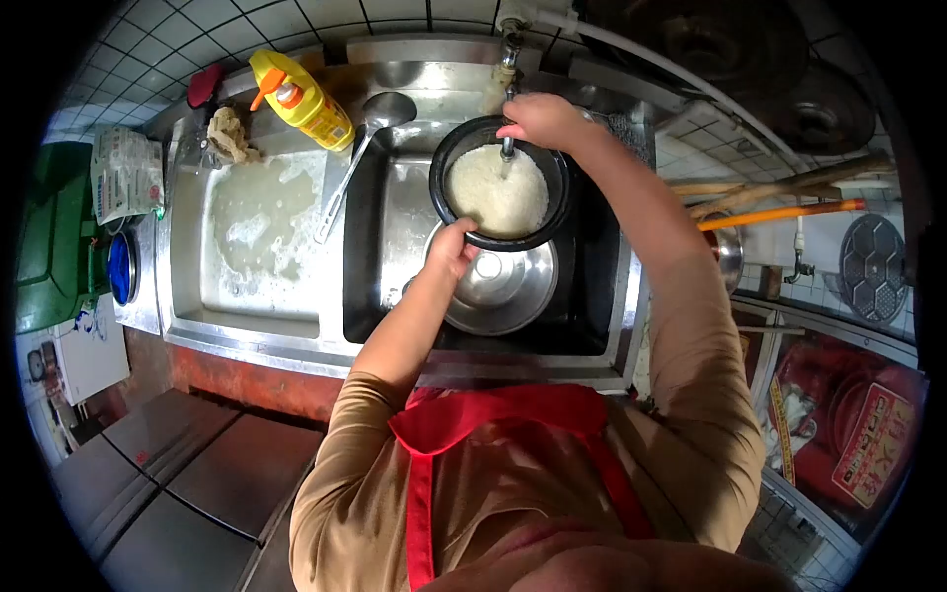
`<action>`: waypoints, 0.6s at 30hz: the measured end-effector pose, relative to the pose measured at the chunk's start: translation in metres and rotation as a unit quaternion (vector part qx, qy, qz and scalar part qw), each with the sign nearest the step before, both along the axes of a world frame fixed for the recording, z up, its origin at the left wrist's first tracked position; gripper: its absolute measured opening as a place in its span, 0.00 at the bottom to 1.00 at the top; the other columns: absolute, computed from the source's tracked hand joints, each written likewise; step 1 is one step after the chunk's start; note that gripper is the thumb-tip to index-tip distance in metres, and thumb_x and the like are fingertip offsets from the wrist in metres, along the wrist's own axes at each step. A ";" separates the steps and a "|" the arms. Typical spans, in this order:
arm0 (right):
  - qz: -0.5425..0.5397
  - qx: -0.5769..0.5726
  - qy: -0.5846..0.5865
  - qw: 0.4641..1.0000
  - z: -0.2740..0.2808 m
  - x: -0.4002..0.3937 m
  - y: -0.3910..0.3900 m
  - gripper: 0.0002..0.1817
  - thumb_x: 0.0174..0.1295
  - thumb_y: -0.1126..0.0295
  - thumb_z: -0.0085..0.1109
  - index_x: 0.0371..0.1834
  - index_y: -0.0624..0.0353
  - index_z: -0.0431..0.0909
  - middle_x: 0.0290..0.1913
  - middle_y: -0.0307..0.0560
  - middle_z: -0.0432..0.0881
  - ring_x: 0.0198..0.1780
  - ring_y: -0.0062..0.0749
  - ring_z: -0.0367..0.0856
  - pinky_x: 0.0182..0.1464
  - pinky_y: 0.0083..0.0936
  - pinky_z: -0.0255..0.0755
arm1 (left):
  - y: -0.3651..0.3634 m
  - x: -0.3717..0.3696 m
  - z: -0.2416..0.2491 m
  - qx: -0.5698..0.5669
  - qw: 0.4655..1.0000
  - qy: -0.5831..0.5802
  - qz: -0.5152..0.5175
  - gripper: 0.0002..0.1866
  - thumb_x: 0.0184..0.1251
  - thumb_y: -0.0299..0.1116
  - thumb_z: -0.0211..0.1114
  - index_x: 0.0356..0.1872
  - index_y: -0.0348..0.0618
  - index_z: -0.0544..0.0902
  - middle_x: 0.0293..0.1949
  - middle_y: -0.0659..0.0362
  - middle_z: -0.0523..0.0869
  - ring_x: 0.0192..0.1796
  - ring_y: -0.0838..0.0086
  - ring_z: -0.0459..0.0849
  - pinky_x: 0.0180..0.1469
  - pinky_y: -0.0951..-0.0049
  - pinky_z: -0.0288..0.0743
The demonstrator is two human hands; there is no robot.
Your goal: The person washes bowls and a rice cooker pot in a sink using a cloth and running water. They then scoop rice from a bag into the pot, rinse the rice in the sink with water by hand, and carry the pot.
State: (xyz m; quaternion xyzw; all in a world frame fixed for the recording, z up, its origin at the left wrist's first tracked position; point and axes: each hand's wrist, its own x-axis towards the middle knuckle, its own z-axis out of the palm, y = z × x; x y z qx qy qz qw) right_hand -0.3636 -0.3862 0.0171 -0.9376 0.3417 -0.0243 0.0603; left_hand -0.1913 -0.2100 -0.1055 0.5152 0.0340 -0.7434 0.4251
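A single head-worn camera looks steeply down from above the person. A fisheye lens bends the scene and leaves dark corners. The person's chest and red apron (513, 414) fill the near edge; the steel sink (395, 326) lies centre, close below. The tiled wall (296, 20) runs along the far edge. No second view exists.

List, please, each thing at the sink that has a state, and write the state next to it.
black pot: held under the tap, filled with rice and cloudy water
tap: water runs from it
left hand: grips the pot's near rim
right hand: on the pot's far rim
steel bowl: in the right basin, below the pot
left basin: foamy
yellow bottle: lying down, capped
ladle: leaning on the divider
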 end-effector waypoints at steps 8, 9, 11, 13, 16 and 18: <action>-0.200 0.123 -0.118 0.965 -0.015 -0.003 0.025 0.24 0.50 0.48 0.60 0.39 0.58 0.73 0.35 0.49 0.77 0.39 0.43 0.77 0.39 0.34 0.71 | -0.001 0.004 -0.013 0.015 0.999 0.029 0.002 0.06 0.51 0.23 0.57 0.32 0.42 0.73 0.20 0.63 0.74 0.15 0.78 0.72 0.14 0.81 0.67; -0.213 0.199 -0.197 0.936 -0.033 -0.010 0.029 0.24 0.50 0.52 0.61 0.41 0.59 0.72 0.35 0.49 0.76 0.39 0.41 0.77 0.40 0.31 0.71 | -0.002 0.004 -0.019 0.015 0.999 0.040 -0.008 0.07 0.51 0.23 0.56 0.33 0.41 0.73 0.21 0.62 0.74 0.16 0.78 0.73 0.14 0.81 0.68; -0.231 0.343 -0.344 0.843 -0.089 -0.028 0.044 0.24 0.50 0.59 0.63 0.46 0.60 0.70 0.35 0.48 0.76 0.39 0.36 0.77 0.42 0.25 0.70 | -0.003 0.003 -0.007 0.020 0.999 0.032 -0.007 0.07 0.51 0.22 0.56 0.34 0.41 0.73 0.22 0.62 0.75 0.17 0.77 0.74 0.15 0.80 0.69; -0.268 0.305 -0.185 0.895 -0.117 -0.038 0.063 0.32 0.48 0.61 0.64 0.55 0.61 0.65 0.46 0.55 0.75 0.47 0.43 0.75 0.52 0.28 0.68 | -0.003 0.000 0.001 0.027 0.999 0.025 -0.002 0.08 0.51 0.22 0.56 0.34 0.41 0.73 0.22 0.62 0.75 0.19 0.77 0.75 0.16 0.80 0.70; -0.312 0.318 -0.060 0.893 -0.154 -0.016 0.077 0.40 0.44 0.62 0.65 0.62 0.60 0.59 0.59 0.62 0.65 0.59 0.48 0.67 0.59 0.35 0.63 | -0.004 -0.004 0.001 0.036 0.999 0.028 0.012 0.08 0.50 0.22 0.56 0.34 0.42 0.74 0.24 0.62 0.76 0.21 0.78 0.75 0.17 0.82 0.69; -0.286 0.323 -0.091 0.898 -0.161 0.009 0.090 0.41 0.44 0.63 0.65 0.64 0.58 0.58 0.63 0.62 0.60 0.62 0.49 0.64 0.61 0.35 0.61 | -0.003 -0.006 -0.008 0.020 0.999 0.034 0.004 0.08 0.50 0.22 0.56 0.33 0.42 0.74 0.24 0.62 0.76 0.20 0.79 0.74 0.17 0.82 0.68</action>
